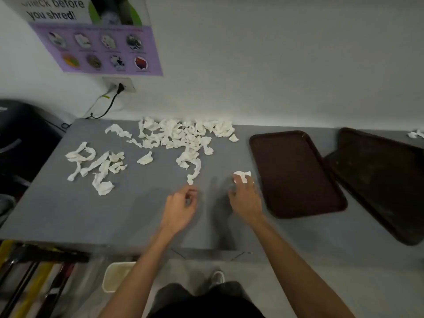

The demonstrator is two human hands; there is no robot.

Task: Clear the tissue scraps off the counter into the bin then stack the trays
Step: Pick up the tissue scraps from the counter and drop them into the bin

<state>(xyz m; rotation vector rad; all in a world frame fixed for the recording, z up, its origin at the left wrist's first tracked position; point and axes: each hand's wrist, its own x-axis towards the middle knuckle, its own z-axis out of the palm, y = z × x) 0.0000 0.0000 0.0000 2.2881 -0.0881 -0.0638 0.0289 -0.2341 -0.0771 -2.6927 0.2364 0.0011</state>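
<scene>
Counter: grey counter (91, 214) against a pale wall, seen from above
Tissue heap: a dense tissue heap (183, 134) lies along the far edge, near the middle
Left cluster: a loose left cluster (96, 164) of twisted strips lies on the left part of the counter, apart from the heap
Long strip: a long strip (193, 171) trails from the heap toward the near side and ends just beyond the left hand
Left hand: left hand (181, 207) is over the counter, fingers curled in toward the thumb; I cannot tell whether anything is between them
Right hand: right hand (246, 200) reaches forward, its fingertips gripping a small scrap (242, 175) just left of the near tray
Trays: a brown near tray (296, 173) lies flat right of the hands; a darker right tray (385, 180) lies beside it, unstacked; whether their edges touch is unclear
Stray scrap: a stray scrap (416, 134) lies at the far right
Bin: a pale bin (114, 277) stands on the floor below the counter's near edge, left of the person's legs
Wall: a purple poster (98, 47) hangs above an outlet (120, 84)
</scene>
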